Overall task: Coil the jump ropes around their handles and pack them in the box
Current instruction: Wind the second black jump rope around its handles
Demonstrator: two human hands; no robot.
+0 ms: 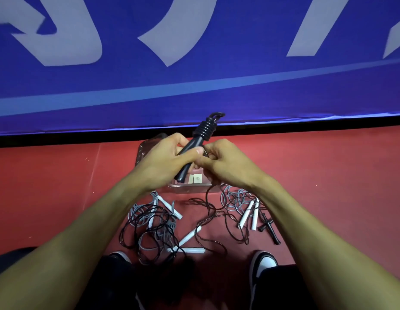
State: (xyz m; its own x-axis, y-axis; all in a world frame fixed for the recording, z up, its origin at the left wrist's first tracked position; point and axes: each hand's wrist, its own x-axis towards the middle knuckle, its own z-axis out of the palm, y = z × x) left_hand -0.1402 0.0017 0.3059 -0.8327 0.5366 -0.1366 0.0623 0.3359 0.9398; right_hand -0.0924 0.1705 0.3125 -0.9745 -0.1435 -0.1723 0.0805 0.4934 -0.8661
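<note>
- A person is looking down at both bare hands, held together above a red floor [328,175].
- The left hand [165,159] is keeping a closed grip around a pair of black handles [190,148], which are pointing up and away at a slant.
- Black rope is sitting in tight coils [205,128] around the upper end of those handles, with a small loop sticking out at the very top.
- The right hand [221,162] is touching the left hand, with its fingers curled in a pinching grip on the loose black rope [210,198], which is trailing down to the floor.
- A clear plastic box [185,186] is sitting on the floor directly beneath the hands and mostly hidden by them; something pale is lying inside it.
- Nearer the person, more jump ropes are lying in tangles on the floor: black and grey rope with white handles [172,209] on the left, white handles [248,215] among grey rope on the right, and two crossed black handles [270,227] just beside those.
- Two more white handles [190,238] are lying between the tangles, near the shoes [264,262].
- A blue banner [194,92] with large pale lettering is filling the upper half of the view.
</note>
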